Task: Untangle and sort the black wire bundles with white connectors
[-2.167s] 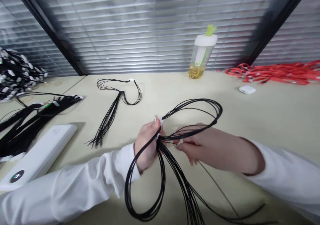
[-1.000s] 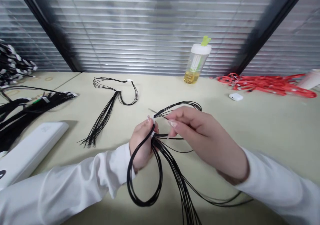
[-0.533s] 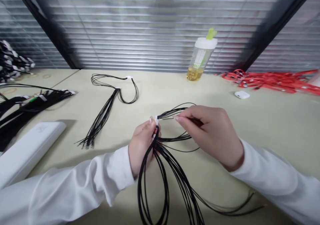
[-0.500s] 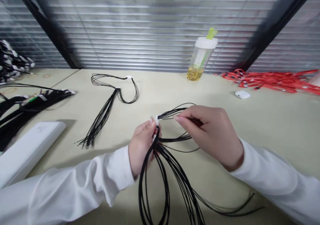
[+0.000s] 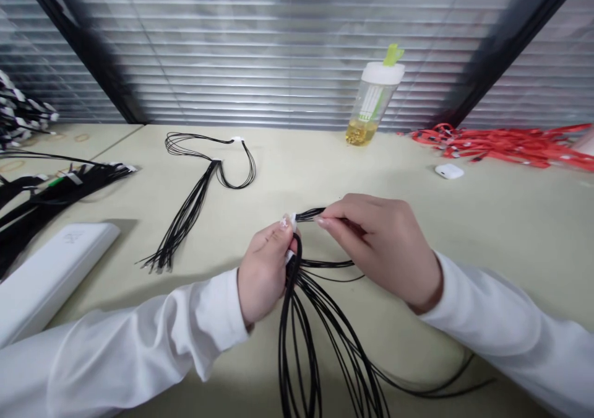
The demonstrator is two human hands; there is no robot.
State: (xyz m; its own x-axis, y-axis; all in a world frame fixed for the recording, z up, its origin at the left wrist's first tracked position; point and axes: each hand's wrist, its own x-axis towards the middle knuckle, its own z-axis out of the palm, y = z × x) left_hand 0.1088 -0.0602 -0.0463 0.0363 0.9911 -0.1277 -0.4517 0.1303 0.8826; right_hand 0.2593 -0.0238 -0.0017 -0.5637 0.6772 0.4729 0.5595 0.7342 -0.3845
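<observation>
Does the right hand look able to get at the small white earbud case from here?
Probably yes: the earbud case lies on the table beyond the right hand, with nothing visible between, though its fingertips are at the black wires.

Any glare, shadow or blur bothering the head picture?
Head view: a bright patch low on the blinds; a shadow right of the white block; the bottle leans, perhaps lens distortion; fine detail on the held white connector is soft.
</observation>
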